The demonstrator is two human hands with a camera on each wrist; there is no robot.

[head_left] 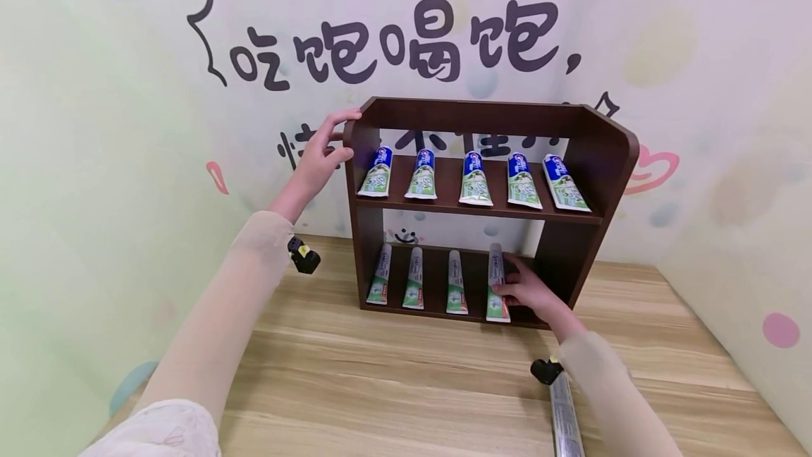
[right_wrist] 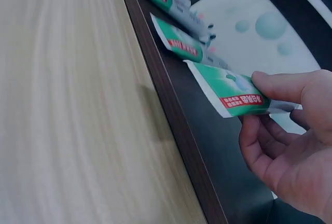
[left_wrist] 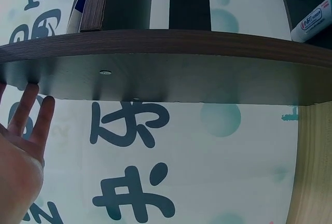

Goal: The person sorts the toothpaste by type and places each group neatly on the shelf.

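My right hand (head_left: 529, 293) pinches a green and silver toothpaste tube (head_left: 497, 284) between thumb and fingers at the lower shelf. In the right wrist view, that tube (right_wrist: 228, 88) is tilted over the dark shelf board, its flat end toward the front edge. Several similar green tubes (head_left: 454, 282) stand in a row to its left. The left hand (head_left: 320, 154) touches the upper left side of the dark brown rack (head_left: 469, 116); its fingers (left_wrist: 41, 123) reach the outside of the side panel in the left wrist view.
Several blue and green toothpaste tubes (head_left: 474, 180) lean in a row on the upper shelf. A long silvery box or tube (head_left: 566, 418) lies on the wood-grain table (head_left: 380, 386) beside the right forearm. Behind the rack is a wall (head_left: 158, 125) with large dark characters.
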